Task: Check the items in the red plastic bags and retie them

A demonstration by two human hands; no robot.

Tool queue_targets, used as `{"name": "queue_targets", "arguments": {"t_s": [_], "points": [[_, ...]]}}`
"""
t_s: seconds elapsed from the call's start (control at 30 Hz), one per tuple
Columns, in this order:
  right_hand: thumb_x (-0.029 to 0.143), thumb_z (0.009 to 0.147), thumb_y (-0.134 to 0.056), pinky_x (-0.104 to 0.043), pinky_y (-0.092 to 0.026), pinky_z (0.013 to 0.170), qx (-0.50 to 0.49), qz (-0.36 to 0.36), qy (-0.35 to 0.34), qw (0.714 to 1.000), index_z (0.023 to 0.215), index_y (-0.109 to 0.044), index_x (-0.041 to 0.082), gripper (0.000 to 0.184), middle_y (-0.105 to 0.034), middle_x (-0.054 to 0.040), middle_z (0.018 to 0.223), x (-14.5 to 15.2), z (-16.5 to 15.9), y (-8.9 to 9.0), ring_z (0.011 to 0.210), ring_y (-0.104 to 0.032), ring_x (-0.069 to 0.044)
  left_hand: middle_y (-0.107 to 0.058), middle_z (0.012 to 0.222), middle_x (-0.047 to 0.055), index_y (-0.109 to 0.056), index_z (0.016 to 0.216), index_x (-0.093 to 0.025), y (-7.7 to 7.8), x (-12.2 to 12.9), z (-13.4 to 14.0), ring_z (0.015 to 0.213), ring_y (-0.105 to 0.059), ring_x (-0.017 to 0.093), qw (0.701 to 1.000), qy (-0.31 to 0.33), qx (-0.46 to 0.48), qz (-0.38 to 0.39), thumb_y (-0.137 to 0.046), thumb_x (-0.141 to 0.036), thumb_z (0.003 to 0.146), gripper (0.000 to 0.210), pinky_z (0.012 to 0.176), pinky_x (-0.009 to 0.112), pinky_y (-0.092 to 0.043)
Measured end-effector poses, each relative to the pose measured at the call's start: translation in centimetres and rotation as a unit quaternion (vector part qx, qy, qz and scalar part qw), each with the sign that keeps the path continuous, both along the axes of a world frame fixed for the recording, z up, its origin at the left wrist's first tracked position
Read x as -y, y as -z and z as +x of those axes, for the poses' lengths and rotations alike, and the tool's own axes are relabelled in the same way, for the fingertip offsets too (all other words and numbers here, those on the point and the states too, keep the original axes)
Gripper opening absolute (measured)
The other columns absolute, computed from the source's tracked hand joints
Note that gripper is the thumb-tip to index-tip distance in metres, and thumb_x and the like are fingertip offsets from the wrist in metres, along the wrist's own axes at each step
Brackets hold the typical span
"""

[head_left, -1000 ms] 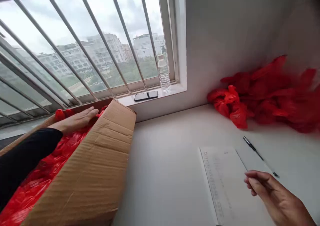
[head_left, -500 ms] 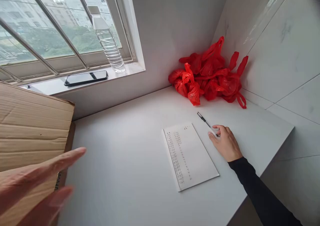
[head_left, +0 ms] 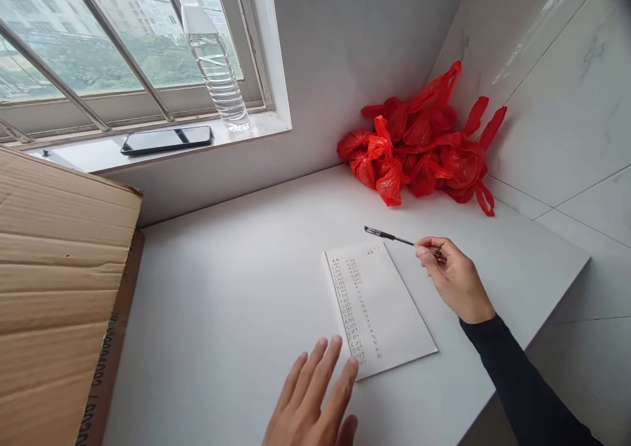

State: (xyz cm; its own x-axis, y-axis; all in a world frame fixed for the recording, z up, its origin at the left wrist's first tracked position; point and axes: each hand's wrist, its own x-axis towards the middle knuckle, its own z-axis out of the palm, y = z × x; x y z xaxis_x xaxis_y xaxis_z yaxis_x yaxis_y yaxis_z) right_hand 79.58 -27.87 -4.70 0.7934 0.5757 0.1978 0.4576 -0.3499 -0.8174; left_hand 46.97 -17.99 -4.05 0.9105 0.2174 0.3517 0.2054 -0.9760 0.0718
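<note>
Pen [head_left: 389,236]: in the right hand [head_left: 456,278], its dark end pointing left, just beyond the top right corner of the notepad [head_left: 394,314] as seen from the head
Right-hand fingers: thumb and fingertips pinching the pen near its other end
Left hand [head_left: 315,406]: back up, at the bottom edge of the view, near the notepad's lower left corner; whether it touches the page or the counter [head_left: 221,301] I cannot tell
Left-hand fingers: extended and slightly spread, holding nothing that shows
Notepad: flat on the counter between the two hands, handwritten columns down its left part, a short note at the top right
Red bags [head_left: 424,150]: heaped at the back of the counter, in the corner where two walls meet, handles sticking up
Cardboard box [head_left: 59,255]: at the left, ribbed flap folded outward, dark lettering along its side
Windowsill [head_left: 263,127]: carries a black phone [head_left: 167,140] lying flat and a clear bottle [head_left: 217,71] standing beside it
Window: barred, with buildings and greenery outside
</note>
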Motion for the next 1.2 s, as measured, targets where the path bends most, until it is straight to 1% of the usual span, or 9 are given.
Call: {"name": "queue_targets", "arguments": {"t_s": [0.17,0.37,0.5,0.6,0.73,0.87,0.97,1.1,1.2], "points": [[0.045,0.089,-0.068,-0.029,-0.051,0.072,0.013,0.099,-0.004,0.995,0.099,-0.068,0.025,0.023,-0.067,-0.0015,0.091,-0.3,-2.7,-4.5,0.074,-0.061,-0.016,-0.035,0.159,0.009,-0.032,0.154,-0.014,1.4,0.0,3.9,0.142,-0.042,0.032,0.995,0.034,-0.080,0.049,-0.054,-0.029,0.088,0.072,0.109,0.055,-0.044],[0.036,0.095,-0.063,-0.031,-0.049,0.068,0.122,0.079,-0.153,0.977,0.093,-0.069,0.026,0.011,-0.067,-0.0003,0.085,-2.1,-5.6,-6.0,0.067,-0.057,-0.016,-0.031,0.162,0.000,-0.029,0.156,-0.016,2.6,-0.2,2.9,0.144,-0.036,0.031,0.997,-0.031,-0.067,0.033,-0.048,-0.042,0.096,0.068,0.124,0.054,0.004],[0.035,0.099,-0.055,-0.031,-0.047,0.063,0.084,0.021,-0.275,0.958,0.090,-0.066,0.023,0.019,-0.069,-0.0009,0.086,-4.7,-6.2,-4.3,0.063,-0.054,-0.014,-0.039,0.158,0.000,-0.034,0.154,-0.016,3.0,-0.1,1.3,0.144,-0.033,0.032,0.996,-0.075,-0.046,0.026,-0.053,-0.042,0.094,0.068,0.124,0.054,0.001],[0.038,0.101,-0.052,-0.030,-0.046,0.063,0.020,0.023,-0.302,0.953,0.084,-0.063,0.022,0.026,-0.070,-0.0009,0.090,-6.2,-6.8,-3.5,0.062,-0.054,-0.013,-0.047,0.153,0.002,-0.037,0.151,-0.018,2.1,-0.4,0.3,0.144,-0.032,0.030,0.994,-0.104,-0.031,-0.018,-0.056,-0.039,0.093,0.065,0.124,0.051,-0.001],[0.044,0.101,-0.050,-0.029,-0.048,0.065,-0.131,0.074,-0.358,0.922,0.085,-0.064,0.021,0.032,-0.066,-0.0009,0.082,-7.2,-9.6,-3.8,0.064,-0.059,-0.013,-0.051,0.142,0.008,-0.037,0.146,-0.025,0.4,-1.1,0.5,0.137,-0.037,0.026,0.965,-0.178,0.038,-0.189,-0.050,-0.031,0.098,0.050,0.119,0.053,-0.021],[0.045,0.101,-0.050,-0.028,-0.050,0.064,-0.256,0.091,-0.437,0.858,0.092,-0.066,0.019,0.032,-0.061,-0.0002,0.075,-7.5,-12.5,-3.4,0.064,-0.061,-0.013,-0.055,0.111,0.006,-0.048,0.112,-0.026,0.5,-1.7,1.6,0.110,-0.048,0.022,0.930,-0.140,0.101,-0.324,-0.042,-0.023,0.101,0.013,0.100,0.046,-0.043],[0.045,0.102,-0.050,-0.026,-0.045,0.055,-0.311,0.138,-0.391,0.855,0.089,-0.063,0.019,0.031,-0.056,0.0020,0.065,-7.5,-11.7,-2.3,0.055,-0.055,-0.012,-0.048,0.087,0.003,-0.040,0.087,-0.024,1.2,-1.9,1.5,0.088,-0.045,0.020,0.910,-0.101,0.129,-0.381,-0.034,-0.018,0.103,0.017,0.077,0.037,-0.045],[0.048,0.101,-0.049,-0.022,-0.037,0.043,-0.344,0.306,-0.164,0.872,0.092,-0.058,0.024,0.027,-0.046,0.0060,0.056,-7.4,-8.0,-1.1,0.047,-0.043,-0.011,-0.045,0.083,0.002,-0.037,0.083,-0.024,1.5,-2.1,0.9,0.086,-0.043,0.020,0.892,-0.120,0.153,-0.407,-0.033,-0.020,0.103,0.020,0.074,0.036,-0.042],[0.051,0.100,-0.049,-0.026,-0.046,0.048,-0.331,0.240,-0.194,0.892,0.102,-0.059,0.022,0.030,-0.062,-0.0025,0.079,-7.4,-7.7,-0.4,0.064,-0.056,-0.016,-0.052,0.094,0.004,-0.044,0.090,-0.025,1.3,-2.5,1.1,0.097,-0.046,0.021,0.889,-0.132,0.153,-0.410,-0.035,-0.021,0.103,0.016,0.081,0.037,-0.043]]}}
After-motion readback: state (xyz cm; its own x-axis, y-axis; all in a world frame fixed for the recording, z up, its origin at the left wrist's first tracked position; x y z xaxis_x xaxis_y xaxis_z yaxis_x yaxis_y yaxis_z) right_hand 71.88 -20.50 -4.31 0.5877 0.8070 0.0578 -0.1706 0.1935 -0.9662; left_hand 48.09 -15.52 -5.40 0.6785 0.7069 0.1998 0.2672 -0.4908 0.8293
